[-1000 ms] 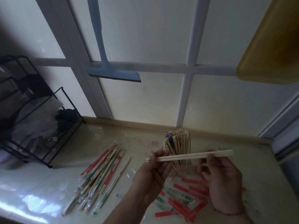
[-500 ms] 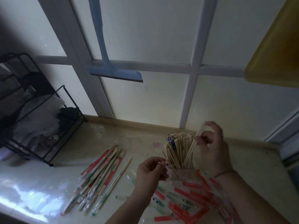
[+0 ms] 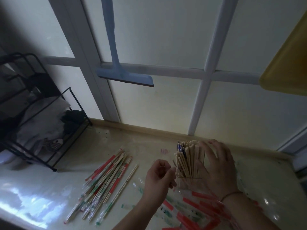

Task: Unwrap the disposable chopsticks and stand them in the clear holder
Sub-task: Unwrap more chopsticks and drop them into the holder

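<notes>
The clear holder point(image 3: 189, 179) stands on the counter near the back wall, packed with upright bare wooden chopsticks point(image 3: 187, 156). My right hand point(image 3: 217, 166) lies against the right side of that bundle, its straight, spread fingers touching the sticks. My left hand point(image 3: 159, 178) hovers just left of the holder's base with its fingers curled in; I see nothing in it. A pile of wrapped chopsticks point(image 3: 106, 181), in clear sleeves with red and green print, lies on the counter to the left. Empty wrappers point(image 3: 191, 211) are heaped in front of the holder, under my forearms.
A black wire rack point(image 3: 41, 130) holding cloths stands at the far left of the counter. A blue squeegee point(image 3: 124, 75) hangs against the window above. A yellow object point(image 3: 287, 60) juts in at the upper right. A raised ledge point(image 3: 149, 130) runs along the counter's back edge.
A second ago both hands held a bare pair of chopsticks level in front of the holder. My right hand then stood it in the holder and now rests open against the bundle.
</notes>
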Motion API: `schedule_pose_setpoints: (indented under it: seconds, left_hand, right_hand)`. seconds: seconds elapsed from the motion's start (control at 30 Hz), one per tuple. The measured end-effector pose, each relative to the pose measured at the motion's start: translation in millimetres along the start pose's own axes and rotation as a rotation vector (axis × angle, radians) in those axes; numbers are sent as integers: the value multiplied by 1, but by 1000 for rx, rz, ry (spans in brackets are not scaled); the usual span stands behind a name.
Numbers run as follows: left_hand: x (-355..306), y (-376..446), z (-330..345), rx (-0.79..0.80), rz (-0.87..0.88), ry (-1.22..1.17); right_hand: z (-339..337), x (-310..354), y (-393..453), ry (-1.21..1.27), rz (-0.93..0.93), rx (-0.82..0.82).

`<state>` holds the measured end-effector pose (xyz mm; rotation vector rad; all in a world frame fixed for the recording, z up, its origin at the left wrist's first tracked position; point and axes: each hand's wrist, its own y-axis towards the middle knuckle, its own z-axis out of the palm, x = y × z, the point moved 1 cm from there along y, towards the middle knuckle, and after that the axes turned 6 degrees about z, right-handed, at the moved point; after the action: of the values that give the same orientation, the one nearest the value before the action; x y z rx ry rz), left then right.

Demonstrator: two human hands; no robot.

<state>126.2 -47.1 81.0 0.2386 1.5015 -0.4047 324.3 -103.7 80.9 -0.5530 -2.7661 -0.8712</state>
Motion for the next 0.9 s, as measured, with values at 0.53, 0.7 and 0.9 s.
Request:
schedule_pose_setpoints:
  seconds: [0.53,0.7,0.9]
  left_hand:
    - [103,-2,-181,138,-43,1515]
    - [83,15,-170,175,-74,1547]
    - [42,3,-159,270,50,822]
  right_hand:
    - [-3,113,-13,320,-331,-199]
    - [-5,128,-20,339,-342,-180]
    - [-13,136,-36,403,-285,-93]
